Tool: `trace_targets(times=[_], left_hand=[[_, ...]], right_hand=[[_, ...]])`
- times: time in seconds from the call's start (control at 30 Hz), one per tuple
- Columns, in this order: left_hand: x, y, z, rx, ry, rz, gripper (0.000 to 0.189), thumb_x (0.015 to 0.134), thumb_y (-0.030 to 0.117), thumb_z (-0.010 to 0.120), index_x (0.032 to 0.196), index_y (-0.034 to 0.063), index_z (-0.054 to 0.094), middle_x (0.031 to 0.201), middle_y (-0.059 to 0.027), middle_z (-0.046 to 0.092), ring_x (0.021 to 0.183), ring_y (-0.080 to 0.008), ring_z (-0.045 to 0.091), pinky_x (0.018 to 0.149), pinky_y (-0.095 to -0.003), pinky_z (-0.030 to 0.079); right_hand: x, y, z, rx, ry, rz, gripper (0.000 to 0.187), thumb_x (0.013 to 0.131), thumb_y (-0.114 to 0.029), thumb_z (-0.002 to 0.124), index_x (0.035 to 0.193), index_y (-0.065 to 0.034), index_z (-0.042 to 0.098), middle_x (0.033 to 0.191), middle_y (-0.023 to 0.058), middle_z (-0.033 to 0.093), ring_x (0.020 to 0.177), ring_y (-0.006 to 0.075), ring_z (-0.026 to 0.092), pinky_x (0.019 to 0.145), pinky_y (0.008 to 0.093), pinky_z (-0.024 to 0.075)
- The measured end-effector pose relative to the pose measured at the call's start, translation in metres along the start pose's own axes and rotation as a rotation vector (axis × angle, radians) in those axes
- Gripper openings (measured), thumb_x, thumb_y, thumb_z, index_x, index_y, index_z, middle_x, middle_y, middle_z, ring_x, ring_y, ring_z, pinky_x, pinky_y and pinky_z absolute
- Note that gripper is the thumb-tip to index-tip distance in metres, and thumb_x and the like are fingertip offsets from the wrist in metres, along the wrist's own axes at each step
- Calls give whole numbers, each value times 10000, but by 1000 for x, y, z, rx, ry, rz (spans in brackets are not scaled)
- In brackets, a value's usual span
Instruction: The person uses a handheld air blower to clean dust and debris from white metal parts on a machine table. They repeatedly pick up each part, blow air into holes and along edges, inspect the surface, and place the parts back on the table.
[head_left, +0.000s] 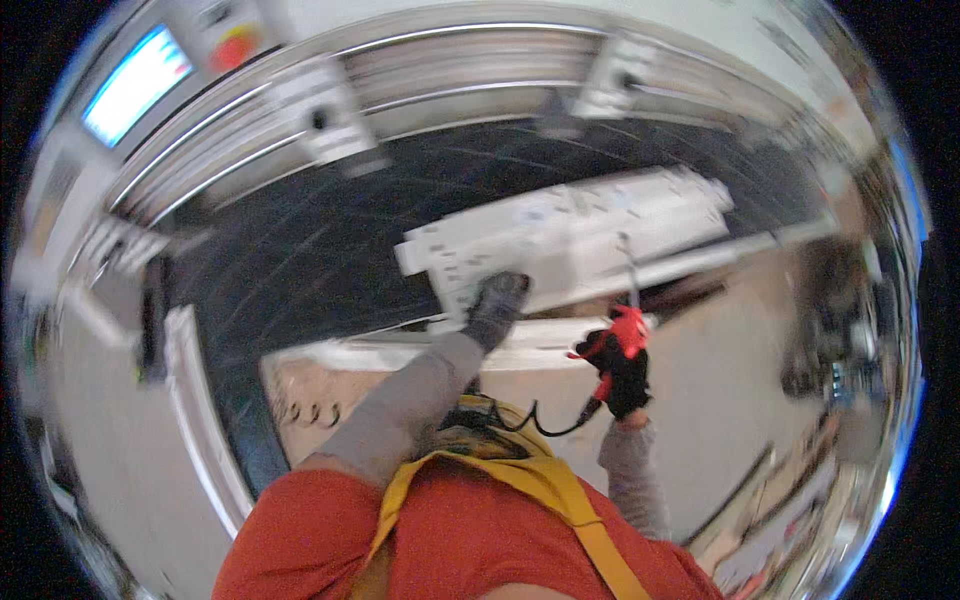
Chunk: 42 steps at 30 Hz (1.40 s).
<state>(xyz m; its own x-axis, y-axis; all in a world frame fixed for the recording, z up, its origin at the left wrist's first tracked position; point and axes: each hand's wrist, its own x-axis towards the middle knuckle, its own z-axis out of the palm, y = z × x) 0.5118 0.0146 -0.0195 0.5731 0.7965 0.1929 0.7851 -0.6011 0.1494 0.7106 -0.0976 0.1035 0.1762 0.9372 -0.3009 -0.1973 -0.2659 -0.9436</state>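
Note:
A pale, flat panel (570, 232), apparently sheet metal with small holes and notched ends, lies at a slant on a dark machine bed (300, 195). My left hand (499, 300), in a dark glove, rests on the panel's near edge by its left end; blur hides whether the fingers grip it. My right hand (626, 375), also gloved, is closed around a red air blow gun (630, 330). The gun's thin metal nozzle (628, 259) points away from me over the panel's near side. A black coiled hose (551, 431) runs from the gun's handle toward my waist.
Behind the bed runs a metal rail (472, 64) carrying block-like units (322, 112). A lit screen (139, 86) and a red button (234, 51) are at upper left. A pale edge bar (210, 420) stands left. Long pieces (731, 495) lie at lower right.

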Motion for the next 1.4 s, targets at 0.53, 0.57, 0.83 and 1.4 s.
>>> trace_targets(times=[0.53, 0.57, 0.83, 1.4], left_hand=[[-465, -218, -166, 379, 373, -1144, 411, 801, 270, 567, 1118, 18, 497, 1105, -174, 514, 1059, -356, 460, 871, -442, 380], [-511, -224, -178, 356, 361, -1301, 509, 748, 302, 617, 1152, 27, 474, 1138, -172, 492, 1072, -348, 451, 882, -439, 373], [-717, -209, -211, 170, 94, -1677, 777, 623, 374, 738, 1222, 4, 409, 1149, -209, 466, 1054, -355, 451, 898, -447, 368], [-474, -262, -160, 96, 130, -1327, 721, 609, 380, 735, 1152, 12, 437, 1063, -169, 472, 987, -323, 464, 817, -416, 404]], right_hand=[[-5, 42, 289, -1062, -711, -67, 433, 846, -227, 560, 1248, -102, 460, 937, 114, 592, 795, 201, 591, 676, 328, 495], [-13, 55, 305, -1082, -787, -122, 445, 842, -246, 560, 1251, -101, 460, 1004, 132, 573, 874, 233, 566, 735, 341, 471], [-86, 63, 440, -1137, -966, -381, 481, 826, -299, 560, 1244, -83, 464, 1163, 186, 539, 1082, 338, 507, 904, 375, 404], [-22, 125, 494, -1174, -1204, -548, 339, 810, -346, 555, 979, -53, 585, 928, 190, 609, 790, 287, 573, 717, 389, 452]])
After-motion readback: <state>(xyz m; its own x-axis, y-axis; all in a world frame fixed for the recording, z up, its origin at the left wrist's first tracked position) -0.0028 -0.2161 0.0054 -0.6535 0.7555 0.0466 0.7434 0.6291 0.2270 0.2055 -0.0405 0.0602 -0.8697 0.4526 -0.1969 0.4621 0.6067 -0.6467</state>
